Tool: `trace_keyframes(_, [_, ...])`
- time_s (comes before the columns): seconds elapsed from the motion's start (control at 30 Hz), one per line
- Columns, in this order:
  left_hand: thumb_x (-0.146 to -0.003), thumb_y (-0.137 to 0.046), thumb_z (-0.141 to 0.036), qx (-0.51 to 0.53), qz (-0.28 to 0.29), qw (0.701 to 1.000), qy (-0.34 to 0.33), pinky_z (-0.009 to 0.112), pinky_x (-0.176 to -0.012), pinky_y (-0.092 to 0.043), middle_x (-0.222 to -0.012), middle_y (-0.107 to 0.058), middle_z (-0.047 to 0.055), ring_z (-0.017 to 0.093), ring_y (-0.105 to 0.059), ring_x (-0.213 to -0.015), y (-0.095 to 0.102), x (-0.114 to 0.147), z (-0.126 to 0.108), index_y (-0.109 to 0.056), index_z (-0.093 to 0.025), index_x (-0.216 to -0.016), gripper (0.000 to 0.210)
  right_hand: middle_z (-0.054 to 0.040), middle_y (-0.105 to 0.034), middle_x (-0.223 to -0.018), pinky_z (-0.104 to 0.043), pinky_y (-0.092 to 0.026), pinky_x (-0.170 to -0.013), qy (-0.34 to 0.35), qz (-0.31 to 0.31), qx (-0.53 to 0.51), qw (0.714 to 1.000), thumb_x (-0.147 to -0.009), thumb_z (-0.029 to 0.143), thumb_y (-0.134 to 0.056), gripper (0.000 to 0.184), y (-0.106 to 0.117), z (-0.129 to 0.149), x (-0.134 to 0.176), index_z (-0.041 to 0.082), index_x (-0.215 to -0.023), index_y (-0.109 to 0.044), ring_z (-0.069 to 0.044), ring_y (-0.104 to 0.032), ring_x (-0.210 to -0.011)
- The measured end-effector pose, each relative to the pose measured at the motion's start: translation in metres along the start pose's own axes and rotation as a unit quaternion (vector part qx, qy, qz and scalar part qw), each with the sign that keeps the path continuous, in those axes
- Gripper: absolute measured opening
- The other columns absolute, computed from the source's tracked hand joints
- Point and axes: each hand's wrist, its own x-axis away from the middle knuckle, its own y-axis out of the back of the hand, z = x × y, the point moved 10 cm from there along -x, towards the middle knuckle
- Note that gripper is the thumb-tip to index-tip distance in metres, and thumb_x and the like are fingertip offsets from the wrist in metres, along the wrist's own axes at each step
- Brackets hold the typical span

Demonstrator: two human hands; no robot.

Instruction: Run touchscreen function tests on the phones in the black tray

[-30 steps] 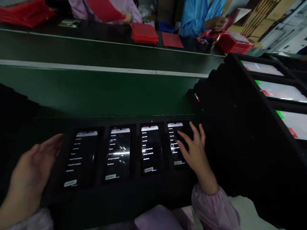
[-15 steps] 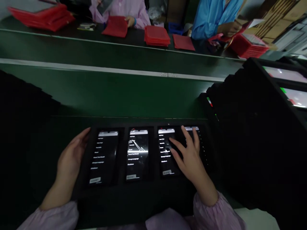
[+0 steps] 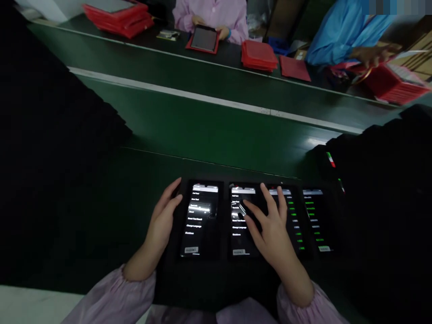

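Four phones lie side by side in a tray, tops pointing away

Nearest, this side of the tray (image 3: 223,225), lilac sleeves (image 3: 116,294) of soft, creased cloth gather at the wrists. The left hand (image 3: 165,218) is half curled at the tray's left end, thumb and fingers parted; whether it grips the rim cannot be told. The right hand (image 3: 270,220), fingers spread, holds nothing above the tray's middle; whether a fingertip touches glass is unclear.

The phones (image 3: 200,225) sit in the tray's recesses, long axes crossing its length, notched ends at its far side. The leftmost leans its top slightly right. All are slim, round-cornered slabs of glossy glass; the left two show white menus, the right two green lines. A pale label (image 3: 191,249) marks the leftmost phone's near end. The tray is matt black and oblong.

Beyond the tray, the bench (image 3: 145,166) is smooth and green. Dark, step-edged stacks rise left (image 3: 67,117) and right (image 3: 388,180) of the tray. Farther beyond it, flat red packs (image 3: 259,56) lie before two people, one in pink (image 3: 216,13), one in blue (image 3: 332,40).
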Motion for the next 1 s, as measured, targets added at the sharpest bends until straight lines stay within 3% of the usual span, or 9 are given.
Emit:
trace_keyframes(0.13, [-0.075,-0.07,-0.042,-0.069,0.021,0.996,-0.05,0.051,-0.117,-0.048,-0.146,-0.061,0.008,0.033,-0.056,-0.137,-0.005,-0.004,-0.008,-0.06,-0.025,-0.137,0.065,-0.0142,-0.037,-0.164,-0.069,-0.046,-0.111,0.001,-0.02,-0.002,1.0,-0.111,0.032,-0.041,0.03,0.004,-0.005,0.0,0.021,-0.125,-0.066,-0.04,-0.01,-0.159])
trace_keyframes(0.3, [-0.074,-0.071,-0.041,-0.153,0.019,0.979,-0.132,0.05,-0.126,-0.035,-0.16,-0.044,0.011,0.031,-0.043,-0.148,-0.009,-0.012,-0.016,-0.056,-0.024,-0.132,0.063,-0.0138,-0.051,-0.152,-0.06,-0.044,-0.113,-0.02,-0.088,-0.029,0.995,-0.111,0.031,-0.044,0.029,0.027,-0.018,0.004,0.021,-0.131,-0.063,-0.036,-0.03,-0.154])
trace_keyframes(0.43, [-0.067,-0.074,-0.04,-0.182,0.003,0.969,-0.169,0.055,-0.129,-0.027,-0.159,-0.042,0.013,0.033,-0.038,-0.15,-0.01,-0.015,-0.022,-0.056,-0.023,-0.125,0.063,-0.014,-0.058,-0.144,-0.051,-0.048,-0.109,-0.031,-0.117,-0.047,0.991,-0.111,0.028,-0.045,0.028,0.042,-0.027,0.013,0.02,-0.13,-0.064,-0.032,-0.044,-0.146])
trace_keyframes(0.57, [-0.065,-0.075,-0.04,-0.195,-0.002,0.964,-0.181,0.057,-0.13,-0.021,-0.159,-0.041,0.015,0.036,-0.034,-0.152,-0.009,-0.014,-0.023,-0.057,-0.021,-0.126,0.067,-0.0131,-0.061,-0.136,-0.043,-0.048,-0.108,-0.037,-0.14,-0.061,0.988,-0.11,0.024,-0.047,0.024,0.052,-0.034,0.028,0.018,-0.125,-0.066,-0.027,-0.049,-0.142])
trace_keyframes(0.77, [-0.073,-0.072,-0.043,-0.142,0.017,0.981,-0.128,0.049,-0.126,-0.036,-0.161,-0.043,0.013,0.032,-0.043,-0.148,-0.009,-0.013,-0.018,-0.057,-0.021,-0.131,0.064,-0.0093,-0.061,-0.134,-0.041,-0.052,-0.105,-0.022,-0.092,-0.066,0.993,-0.109,0.021,-0.049,0.021,0.04,-0.021,0.042,0.021,-0.117,-0.069,-0.025,-0.05,-0.138])
trace_keyframes(1.0, [-0.075,-0.074,-0.041,-0.095,0.004,0.993,-0.072,0.042,-0.115,-0.051,-0.146,-0.061,0.008,0.032,-0.052,-0.141,0.003,0.003,-0.008,-0.065,-0.025,-0.133,0.061,-0.01,-0.058,-0.14,-0.049,-0.049,-0.106,-0.009,-0.073,-0.062,0.995,-0.107,0.018,-0.05,0.022,0.023,0.012,0.051,0.022,-0.116,-0.069,-0.031,-0.033,-0.151])
